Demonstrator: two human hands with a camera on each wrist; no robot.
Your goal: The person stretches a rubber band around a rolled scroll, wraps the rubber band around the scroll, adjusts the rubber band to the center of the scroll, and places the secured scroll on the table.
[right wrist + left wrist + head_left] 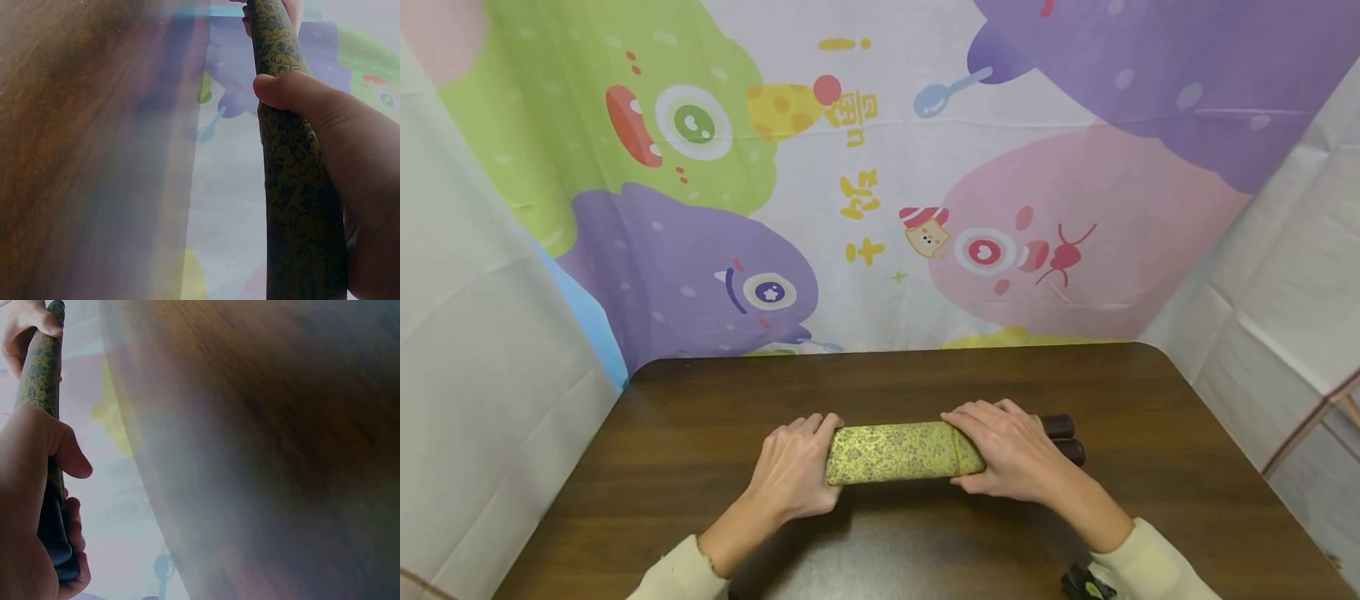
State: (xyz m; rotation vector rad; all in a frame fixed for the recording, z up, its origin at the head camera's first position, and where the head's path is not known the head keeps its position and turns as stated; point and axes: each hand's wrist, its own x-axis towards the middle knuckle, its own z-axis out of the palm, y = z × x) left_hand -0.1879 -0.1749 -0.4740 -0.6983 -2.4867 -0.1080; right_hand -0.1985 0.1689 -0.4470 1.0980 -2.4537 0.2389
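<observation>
A gold-green brocade scroll point(891, 454) with a small floral pattern lies crosswise between the hands in the head view. My left hand point(797, 467) grips its left end, and my right hand point(1007, 450) grips the right part. Two dark roller ends point(1067, 450) stick out past the right hand. In the left wrist view a black end point(56, 550) shows within the left hand's curled fingers. The right wrist view shows the right thumb point(281, 90) lying across the patterned cloth. A seam crosses the scroll beside the right fingers.
The hands are over a dark wooden table point(700, 400). Behind it hangs a curtain point(880, 308) printed with cartoon monsters, and pale cloth walls point(490, 333) stand at both sides. A black strap piece point(1086, 583) is by the right sleeve.
</observation>
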